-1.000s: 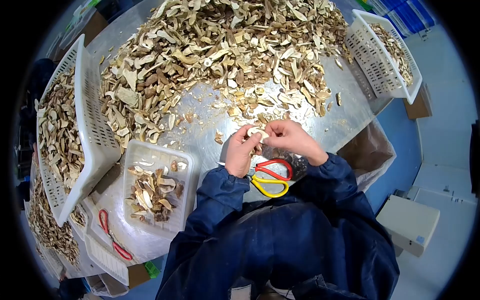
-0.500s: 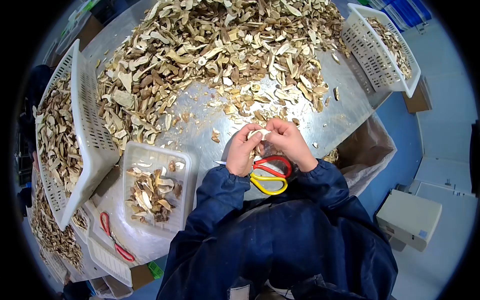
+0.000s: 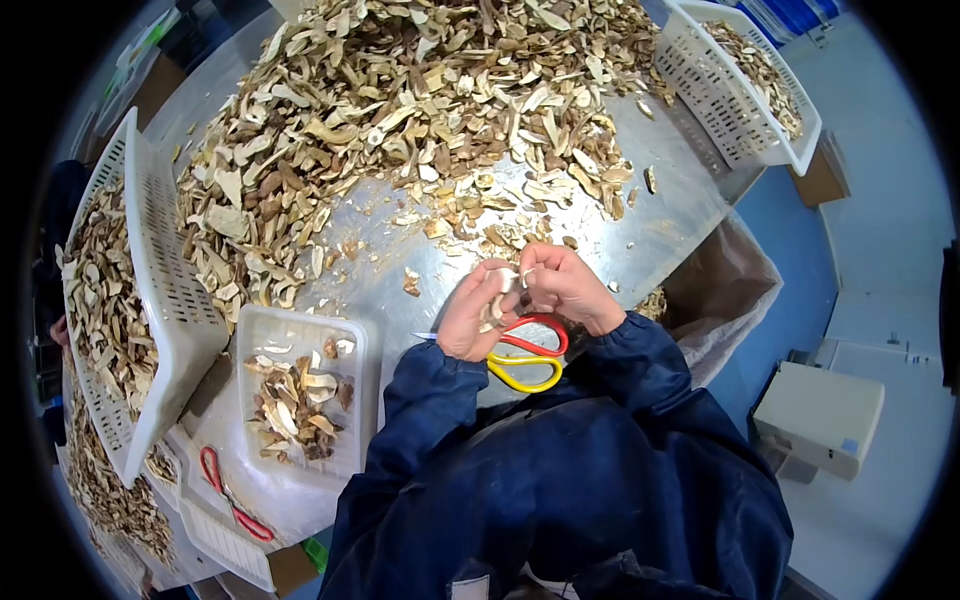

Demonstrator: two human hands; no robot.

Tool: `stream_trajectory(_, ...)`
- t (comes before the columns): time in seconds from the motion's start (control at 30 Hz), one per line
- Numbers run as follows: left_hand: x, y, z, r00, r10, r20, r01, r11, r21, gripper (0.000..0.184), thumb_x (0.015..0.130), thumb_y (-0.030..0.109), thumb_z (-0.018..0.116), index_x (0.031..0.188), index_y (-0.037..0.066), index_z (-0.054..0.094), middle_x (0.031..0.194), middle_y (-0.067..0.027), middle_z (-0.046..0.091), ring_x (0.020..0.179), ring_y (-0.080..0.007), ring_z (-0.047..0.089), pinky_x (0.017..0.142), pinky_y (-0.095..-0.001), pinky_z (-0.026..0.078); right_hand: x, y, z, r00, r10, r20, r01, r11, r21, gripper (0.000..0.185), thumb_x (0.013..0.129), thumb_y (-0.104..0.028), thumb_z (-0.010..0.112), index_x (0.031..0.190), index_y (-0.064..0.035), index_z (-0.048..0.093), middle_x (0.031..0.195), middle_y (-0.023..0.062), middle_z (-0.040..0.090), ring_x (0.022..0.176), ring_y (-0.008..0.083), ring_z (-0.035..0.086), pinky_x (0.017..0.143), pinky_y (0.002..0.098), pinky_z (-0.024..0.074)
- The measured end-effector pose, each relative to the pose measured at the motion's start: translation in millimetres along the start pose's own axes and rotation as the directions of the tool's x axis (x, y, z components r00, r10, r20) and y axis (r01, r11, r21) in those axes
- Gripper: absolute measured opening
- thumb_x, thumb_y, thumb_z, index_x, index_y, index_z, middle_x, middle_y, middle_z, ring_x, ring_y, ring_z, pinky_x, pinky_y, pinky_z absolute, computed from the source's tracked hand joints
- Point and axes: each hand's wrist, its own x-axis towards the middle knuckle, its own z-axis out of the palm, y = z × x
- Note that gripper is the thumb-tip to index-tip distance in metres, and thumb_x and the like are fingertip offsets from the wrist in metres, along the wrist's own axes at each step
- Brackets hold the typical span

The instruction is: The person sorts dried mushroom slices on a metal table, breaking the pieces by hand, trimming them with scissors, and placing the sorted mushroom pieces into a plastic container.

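My left hand (image 3: pixel 474 315) is closed on a pale dried mushroom slice (image 3: pixel 497 306), partly covered by the fingers. Beside it, my right hand (image 3: pixel 570 287) pinches a small pale bit (image 3: pixel 527 276), apparently of dried mushroom. Both hands are close together above the steel table, with their fingertips almost touching. Just under them lie scissors (image 3: pixel 526 373) with one red and one yellow handle loop; the left hand hides part of the blades. To the left stands a clear plastic tray (image 3: pixel 372 400) containing dried mushroom slices (image 3: pixel 290 405).
A large heap of dried mushroom slices (image 3: pixel 420 110) covers the back of the table (image 3: pixel 370 225). White slotted baskets of slices stand left (image 3: pixel 175 270) and back right (image 3: pixel 725 105). Red-handled scissors (image 3: pixel 228 490) lie front left. A lined bin (image 3: pixel 735 290) stands right. Another person's hand (image 3: pixel 60 331) shows far left.
My fingers have shifted on the mushroom slice, and a small piece now shows at my right fingertips. The whole view has shifted slightly; the scissors stay beneath my hands.
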Motion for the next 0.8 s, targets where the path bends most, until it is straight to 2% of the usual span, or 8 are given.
stream_trajectory(0.07, -1.1, 6.8, -1.0, 0.998, 0.047, 0.042, -0.043, 0.996, -0.083, 0.021, 0.092, 0.017, 0.051, 0.111, 0.01, 0.047, 0.087, -0.0014, 0.049, 0.068, -0.0083, 0.044, 0.051, -0.0178, 0.036, -1.9, -8.8, -4.9, 0.999, 0.019, -0.035, -0.024, 0.988, -0.154, 0.006, 0.085, -0.009, 0.056, 0.081, -0.0059, 0.053, 0.058, -0.0068, 0.041, 0.046, 0.0017, 0.031, 0.042, 0.0204, 0.0236)
stream_trajectory(0.1, -0.5, 8.2, -3.5, 0.998, 0.065, 0.006, -0.064, 0.988, -0.14, 0.018, 0.091, 0.016, 0.052, 0.108, 0.008, 0.049, 0.082, -0.002, 0.05, 0.068, -0.0096, 0.045, 0.054, -0.0207, 0.04, -1.7, -18.1, -10.5, 0.999, 0.006, -0.043, -0.027, 0.863, -0.504, 0.011, 0.084, -0.012, 0.057, 0.078, -0.0032, 0.056, 0.056, -0.0052, 0.044, 0.047, 0.0032, 0.037, 0.042, 0.0217, 0.028)
stream_trajectory(0.2, 1.9, 5.9, -12.2, 0.997, 0.081, 0.021, -0.072, 0.96, -0.27, 0.016, 0.092, 0.018, 0.052, 0.104, 0.009, 0.051, 0.081, -0.0004, 0.05, 0.068, -0.0101, 0.044, 0.055, -0.0218, 0.04, 5.7, -29.8, -34.3, 0.885, -0.343, -0.314, -0.099, 0.522, -0.847, 0.015, 0.081, -0.015, 0.058, 0.077, -0.0006, 0.062, 0.059, 0.0089, 0.059, 0.05, 0.0148, 0.053, 0.05, 0.0289, 0.042)
stream_trajectory(0.3, 4.9, 4.0, -19.0, 0.996, 0.069, 0.049, -0.05, 0.948, -0.313, 0.013, 0.092, 0.018, 0.052, 0.101, 0.009, 0.052, 0.086, -0.0005, 0.052, 0.072, -0.0111, 0.047, 0.056, -0.022, 0.042, 19.9, -41.3, -52.3, 0.654, -0.631, -0.417, -0.265, 0.325, -0.908, 0.02, 0.08, -0.021, 0.06, 0.08, -0.0012, 0.065, 0.07, 0.0196, 0.063, 0.069, 0.033, 0.062, 0.061, 0.0387, 0.0482)
stream_trajectory(0.43, 1.5, 6.9, -9.8, 0.987, 0.043, -0.153, -0.072, 0.979, -0.192, 0.017, 0.089, 0.012, 0.053, 0.106, 0.011, 0.051, 0.099, -0.003, 0.054, 0.09, -0.0144, 0.053, 0.06, -0.0218, 0.047, 39.6, -29.0, -56.4, 0.611, -0.755, -0.236, -0.29, 0.065, -0.955, 0.021, 0.077, -0.022, 0.063, 0.079, -0.0014, 0.061, 0.067, 0.0161, 0.061, 0.06, 0.0285, 0.061, 0.056, 0.0366, 0.0462)
stream_trajectory(0.57, 3.4, 5.2, -15.2, 0.994, 0.092, -0.061, -0.092, 0.996, -0.005, 0.026, 0.089, 0.014, 0.055, 0.113, 0.011, 0.049, 0.103, -0.0036, 0.056, 0.093, -0.0147, 0.055, 0.06, -0.0215, 0.048, 31.2, -26.7, -45.3, 0.792, -0.497, -0.355, 0.131, 0.706, -0.696, 0.016, 0.08, -0.017, 0.064, 0.075, -0.0037, 0.057, 0.056, -0.0068, 0.049, 0.051, 0.002, 0.043, 0.047, 0.0199, 0.0327)
stream_trajectory(0.67, 1.1, 6.7, -6.7, 0.991, 0.128, -0.036, -0.118, 0.969, 0.218, 0.032, 0.088, 0.019, 0.057, 0.117, 0.01, 0.048, 0.101, -0.0019, 0.057, 0.09, -0.0106, 0.056, 0.059, -0.0201, 0.047, 0.2, -48.4, 0.7, 0.966, -0.086, -0.245, -0.051, 0.863, -0.503, 0.015, 0.081, -0.015, 0.063, 0.074, -0.0032, 0.058, 0.061, -0.0065, 0.052, 0.056, 0.0012, 0.044, 0.05, 0.0192, 0.0331)
stream_trajectory(0.8, 1.4, 2.2, 0.1, 0.984, 0.166, -0.064, -0.146, 0.958, 0.249, 0.025, 0.089, 0.018, 0.057, 0.112, 0.008, 0.053, 0.094, -0.0027, 0.062, 0.076, -0.0093, 0.059, 0.056, -0.0214, 0.047, -0.8, -23.3, 5.3, 0.996, -0.059, -0.066, 0.024, 0.896, -0.443, 0.013, 0.083, -0.016, 0.063, 0.077, -0.0065, 0.056, 0.061, -0.0095, 0.046, 0.052, -0.0002, 0.037, 0.048, 0.0175, 0.0271)
